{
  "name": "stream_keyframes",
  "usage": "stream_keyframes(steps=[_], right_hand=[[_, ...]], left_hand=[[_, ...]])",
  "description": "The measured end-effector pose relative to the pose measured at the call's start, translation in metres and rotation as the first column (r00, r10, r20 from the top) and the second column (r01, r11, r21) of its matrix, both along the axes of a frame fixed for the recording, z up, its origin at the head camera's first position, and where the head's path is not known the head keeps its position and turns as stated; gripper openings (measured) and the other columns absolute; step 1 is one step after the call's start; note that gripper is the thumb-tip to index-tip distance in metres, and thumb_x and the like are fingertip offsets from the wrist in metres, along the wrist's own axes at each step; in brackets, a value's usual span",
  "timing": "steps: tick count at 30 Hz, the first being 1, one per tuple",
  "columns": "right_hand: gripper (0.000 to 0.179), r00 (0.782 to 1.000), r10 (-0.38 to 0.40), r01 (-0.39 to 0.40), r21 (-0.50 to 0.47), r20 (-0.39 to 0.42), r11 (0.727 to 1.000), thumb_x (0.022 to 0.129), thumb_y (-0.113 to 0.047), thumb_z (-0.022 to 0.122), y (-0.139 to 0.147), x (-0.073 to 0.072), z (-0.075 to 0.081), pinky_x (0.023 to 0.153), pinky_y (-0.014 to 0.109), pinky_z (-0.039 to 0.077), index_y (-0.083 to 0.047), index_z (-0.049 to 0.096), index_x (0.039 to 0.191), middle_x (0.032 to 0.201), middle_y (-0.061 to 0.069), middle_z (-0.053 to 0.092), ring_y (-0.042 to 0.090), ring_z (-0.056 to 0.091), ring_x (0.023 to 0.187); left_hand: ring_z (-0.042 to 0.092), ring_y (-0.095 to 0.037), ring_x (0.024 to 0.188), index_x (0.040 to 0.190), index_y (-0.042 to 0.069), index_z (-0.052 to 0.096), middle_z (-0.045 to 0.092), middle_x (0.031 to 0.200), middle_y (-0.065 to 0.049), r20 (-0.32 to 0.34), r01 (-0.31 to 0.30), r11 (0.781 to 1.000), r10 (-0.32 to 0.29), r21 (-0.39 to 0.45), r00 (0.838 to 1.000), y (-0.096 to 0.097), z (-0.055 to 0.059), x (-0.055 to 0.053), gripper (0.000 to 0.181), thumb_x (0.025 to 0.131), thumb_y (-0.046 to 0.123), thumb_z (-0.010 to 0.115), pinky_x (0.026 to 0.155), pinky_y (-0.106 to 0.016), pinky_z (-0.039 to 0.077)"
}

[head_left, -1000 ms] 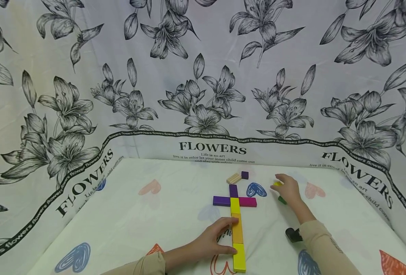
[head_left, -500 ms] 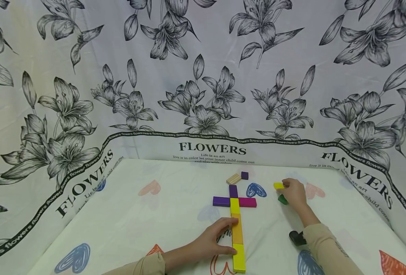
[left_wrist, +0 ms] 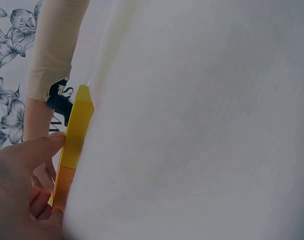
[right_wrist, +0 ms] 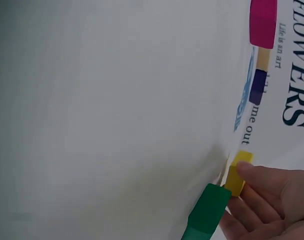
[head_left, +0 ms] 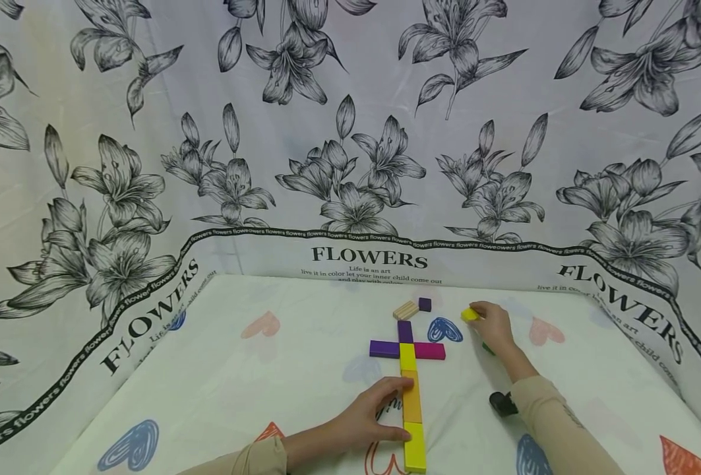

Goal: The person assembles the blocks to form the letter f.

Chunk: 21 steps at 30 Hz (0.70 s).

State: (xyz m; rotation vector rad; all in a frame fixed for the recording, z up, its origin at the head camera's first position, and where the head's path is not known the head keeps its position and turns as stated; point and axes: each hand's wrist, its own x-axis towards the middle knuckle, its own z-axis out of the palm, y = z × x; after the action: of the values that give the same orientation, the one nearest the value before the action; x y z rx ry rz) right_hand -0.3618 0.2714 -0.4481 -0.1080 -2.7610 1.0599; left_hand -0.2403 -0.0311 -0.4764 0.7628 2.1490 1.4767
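On the cloth, wooden blocks lie in a cross: a magenta block (head_left: 430, 351) and a purple block (head_left: 383, 349) form the arms, another purple block (head_left: 405, 332) the top. A yellow block (head_left: 407, 357), an orange block (head_left: 412, 402) and a near yellow block (head_left: 415, 454) make the stem. My left hand (head_left: 356, 415) rests along the stem's left side, thumb on the near yellow block, a fingertip on the orange one. Right of the cross, my right hand (head_left: 495, 326) pinches a small yellow block (right_wrist: 235, 179) between thumb and fingers. A green block (right_wrist: 209, 210) lies beside that hand.
Behind the cross sit plain wood-coloured pieces (head_left: 406, 310) and a small dark purple block (head_left: 425, 305). A black device (head_left: 503, 404) is strapped at the right wrist. The flower-printed curtain (head_left: 350, 165) stands behind and at both sides of the heart-printed cloth (head_left: 303, 369).
My right hand first shifted right along the small yellow block, and now has carried it a little left and away from me. The left hand and the cross stay as they were.
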Motion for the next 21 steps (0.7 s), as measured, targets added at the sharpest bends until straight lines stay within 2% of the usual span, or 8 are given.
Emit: stream_keyframes(steps=[9, 14, 21], right_hand=[[0.04, 0.991, 0.124, -0.125, -0.004, -0.05, 0.992, 0.09, 0.011, 0.054, -0.02, -0.02, -0.002, 0.111, 0.055, 0.04, 0.008, 0.054, 0.13, 0.135, 0.029, 0.055, 0.044, 0.05, 0.129], [0.04, 0.985, 0.152, -0.148, 0.055, -0.078, 0.987, 0.088, 0.011, 0.057, -0.03, -0.029, 0.001, 0.11, 0.054, 0.041, 0.007, 0.056, 0.128, 0.132, 0.026, 0.058, 0.043, 0.052, 0.127], [0.042, 0.985, 0.165, -0.161, 0.089, -0.043, 0.983, 0.087, 0.012, 0.057, -0.041, -0.034, 0.003, 0.111, 0.052, 0.041, 0.005, 0.056, 0.129, 0.133, 0.025, 0.058, 0.042, 0.05, 0.129]], left_hand=[[0.04, -0.001, 0.137, 0.14, 0.035, 0.045, 0.043, 0.146, 0.017, 0.003, 0.009, 1.0, -0.009, 0.005, 1.0, 0.0, 0.0, 0.0, 0.069, 0.081, 0.026, 0.079, 0.116, -0.024, 0.036], [0.04, -0.001, 0.137, 0.14, 0.035, 0.045, 0.043, 0.146, 0.016, 0.003, 0.016, 1.0, -0.017, 0.009, 1.0, 0.0, -0.001, -0.002, 0.068, 0.081, 0.026, 0.079, 0.116, -0.024, 0.036], [0.04, -0.002, 0.137, 0.141, 0.033, 0.045, 0.043, 0.147, 0.014, 0.005, 0.021, 1.0, -0.021, 0.01, 1.0, 0.001, 0.0, -0.002, 0.067, 0.082, 0.025, 0.078, 0.116, -0.023, 0.036]])
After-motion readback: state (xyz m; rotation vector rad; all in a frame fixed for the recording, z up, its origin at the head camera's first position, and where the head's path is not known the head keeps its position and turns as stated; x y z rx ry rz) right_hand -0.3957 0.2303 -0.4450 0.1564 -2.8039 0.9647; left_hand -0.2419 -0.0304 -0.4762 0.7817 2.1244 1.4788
